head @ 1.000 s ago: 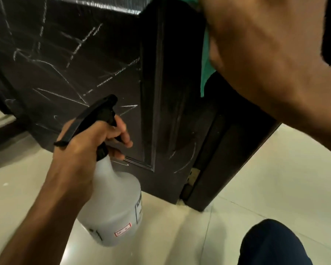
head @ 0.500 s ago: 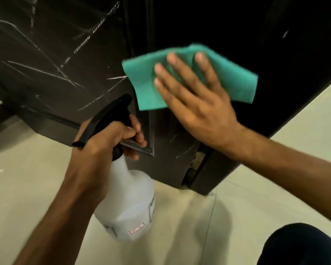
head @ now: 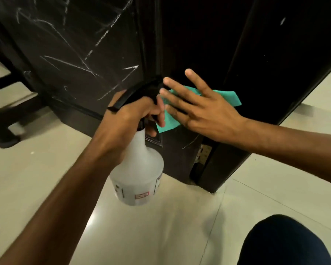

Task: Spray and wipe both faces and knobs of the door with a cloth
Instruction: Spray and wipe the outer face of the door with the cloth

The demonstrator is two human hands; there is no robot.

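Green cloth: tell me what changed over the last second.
The right hand slid the green cloth down the door, from near the top of the view to the lower part, close to the spray bottle. Unchanged: flat fingers press the cloth; the left hand grips the bottle's trigger head.

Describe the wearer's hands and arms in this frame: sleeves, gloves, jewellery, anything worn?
Both are bare. The left hand and right hand have no gloves, and no rings show on the visible fingers. Both forearms are uncovered right to the frame edge, so no sleeve is in view, and neither wrist carries a watch or band. The only clothing visible is dark blue fabric at lower right, probably a knee.
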